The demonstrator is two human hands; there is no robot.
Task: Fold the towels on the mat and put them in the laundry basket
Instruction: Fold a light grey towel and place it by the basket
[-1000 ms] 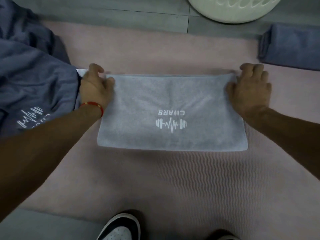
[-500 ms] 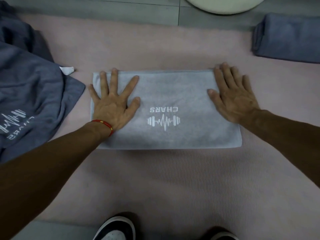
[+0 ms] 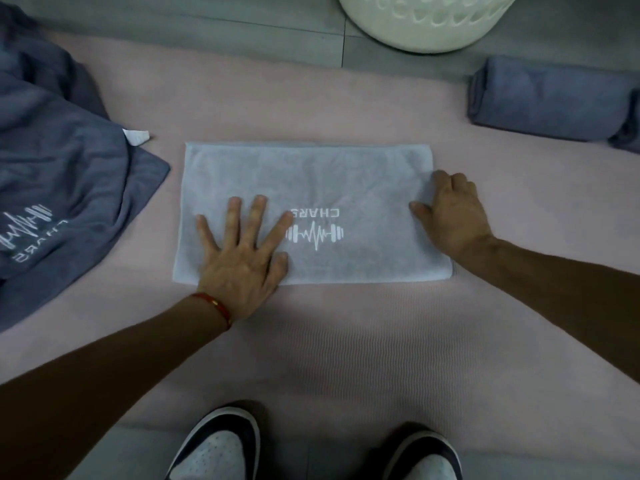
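A light grey towel [image 3: 311,181] with a white CHARS logo lies folded into a flat rectangle in the middle of the pink mat [image 3: 329,341]. My left hand [image 3: 242,251] presses flat on the towel's near left part, fingers spread. At the towel's right edge, my right hand [image 3: 450,213] has its thumb on top of the cloth and its fingers curled around the edge. The white laundry basket [image 3: 426,26] stands on the floor beyond the mat, at the top right.
A dark grey towel [image 3: 59,188] lies crumpled on the mat's left side with a white tag beside it. A rolled blue-grey towel [image 3: 554,98] sits at the far right. My two shoes [image 3: 214,448] stand at the mat's near edge.
Both hands slid toward me across the light grey towel. My right hand went from flat to curled at the right edge. My left hand stayed flat.
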